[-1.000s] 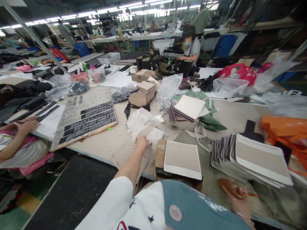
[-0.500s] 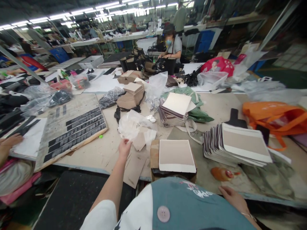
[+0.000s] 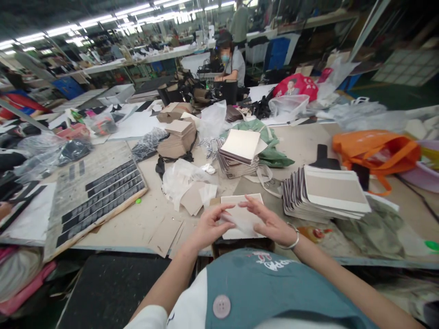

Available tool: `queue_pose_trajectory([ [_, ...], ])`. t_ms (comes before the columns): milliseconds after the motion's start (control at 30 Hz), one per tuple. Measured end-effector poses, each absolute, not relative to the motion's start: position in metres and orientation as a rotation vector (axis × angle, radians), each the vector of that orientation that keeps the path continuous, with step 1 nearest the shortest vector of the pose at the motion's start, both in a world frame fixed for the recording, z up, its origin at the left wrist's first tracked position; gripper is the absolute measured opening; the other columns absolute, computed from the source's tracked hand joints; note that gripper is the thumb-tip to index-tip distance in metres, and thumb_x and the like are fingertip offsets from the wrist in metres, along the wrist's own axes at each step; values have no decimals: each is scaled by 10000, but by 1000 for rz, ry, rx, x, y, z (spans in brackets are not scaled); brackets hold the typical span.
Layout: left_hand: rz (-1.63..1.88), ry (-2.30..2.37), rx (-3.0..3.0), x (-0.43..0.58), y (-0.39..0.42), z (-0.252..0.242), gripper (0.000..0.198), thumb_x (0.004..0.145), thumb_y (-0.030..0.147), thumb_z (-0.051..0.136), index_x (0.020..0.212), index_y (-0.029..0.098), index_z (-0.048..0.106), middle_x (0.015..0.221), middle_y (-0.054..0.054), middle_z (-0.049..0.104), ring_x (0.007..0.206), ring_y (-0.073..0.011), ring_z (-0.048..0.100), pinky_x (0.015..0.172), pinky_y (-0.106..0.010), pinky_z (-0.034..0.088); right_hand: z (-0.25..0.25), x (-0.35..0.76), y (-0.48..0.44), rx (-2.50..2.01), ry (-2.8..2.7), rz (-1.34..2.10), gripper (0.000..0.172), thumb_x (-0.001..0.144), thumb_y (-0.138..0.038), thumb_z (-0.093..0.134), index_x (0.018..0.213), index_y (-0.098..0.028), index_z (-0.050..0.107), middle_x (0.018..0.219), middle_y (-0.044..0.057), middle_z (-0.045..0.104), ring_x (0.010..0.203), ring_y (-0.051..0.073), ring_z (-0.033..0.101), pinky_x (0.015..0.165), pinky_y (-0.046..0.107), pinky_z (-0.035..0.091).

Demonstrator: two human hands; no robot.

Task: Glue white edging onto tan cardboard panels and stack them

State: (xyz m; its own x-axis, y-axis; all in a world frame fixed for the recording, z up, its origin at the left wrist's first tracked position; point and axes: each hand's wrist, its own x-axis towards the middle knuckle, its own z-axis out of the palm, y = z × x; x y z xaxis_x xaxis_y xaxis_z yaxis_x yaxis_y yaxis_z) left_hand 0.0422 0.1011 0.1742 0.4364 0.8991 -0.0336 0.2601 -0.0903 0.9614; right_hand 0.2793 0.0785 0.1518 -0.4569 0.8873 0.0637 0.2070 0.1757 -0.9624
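My left hand is over a pale rectangular panel, its thumb and fingers curled around the edge of a thin, whitish see-through sheet. The sheet is blurred against the panel. Facing it from the other side, my right hand has thumb and fingers apart, close to the sheet; whether it touches is unclear. Under the panel is a cardboard box, mostly hidden by my hands and clothing. Just beyond my left hand lie a crumpled translucent plastic bag and beige card pieces.
Stacks of edged panels stand ahead and to the right. An orange bottle lies near my right forearm. At left is a board with black strips; an orange bag lies at right. A masked person sits opposite.
My left hand has moved right from the plastic bag to above the panel. My right hand has come in from the table's right edge to meet it. The view has shifted slightly right.
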Motion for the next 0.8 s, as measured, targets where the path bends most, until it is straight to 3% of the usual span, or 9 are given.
queue_pose_trajectory([
  [133,795,1167,1396,52,112,151,394,650,328,706,989,169,585,666,25,586,592,-106,524,575,-208,423,137,277,85,-1090,-1716,1604,600,769,-471,569,1274,-159,478,1166,77,560,979,196,557,831,308,462],
  [233,770,1284,1301,50,122,124,300,635,312,697,862,157,578,604,44,558,534,-88,489,526,-194,376,116,291,94,-1340,-1555,1530,490,781,-489,518,1104,-125,580,997,60,622,809,172,583,713,276,480],
  [333,684,1469,1418,56,132,98,192,681,298,650,790,152,590,618,30,574,562,-98,512,539,-197,373,102,302,110,-1640,-1691,1173,398,801,-453,484,1014,-142,614,884,31,645,783,163,585,745,266,456],
  [467,567,1728,1656,71,149,81,164,718,322,627,768,166,631,655,9,600,636,-126,546,585,-218,381,96,304,131,-1968,-1877,732,344,807,-384,496,1072,-197,611,906,33,654,829,177,590,766,268,431],
  [800,440,1847,1878,83,166,81,178,777,329,546,761,175,633,819,-42,609,788,-171,564,697,-261,395,89,290,143,-2223,-1938,486,420,793,-422,540,1179,-257,557,916,84,607,887,228,574,752,311,415],
])
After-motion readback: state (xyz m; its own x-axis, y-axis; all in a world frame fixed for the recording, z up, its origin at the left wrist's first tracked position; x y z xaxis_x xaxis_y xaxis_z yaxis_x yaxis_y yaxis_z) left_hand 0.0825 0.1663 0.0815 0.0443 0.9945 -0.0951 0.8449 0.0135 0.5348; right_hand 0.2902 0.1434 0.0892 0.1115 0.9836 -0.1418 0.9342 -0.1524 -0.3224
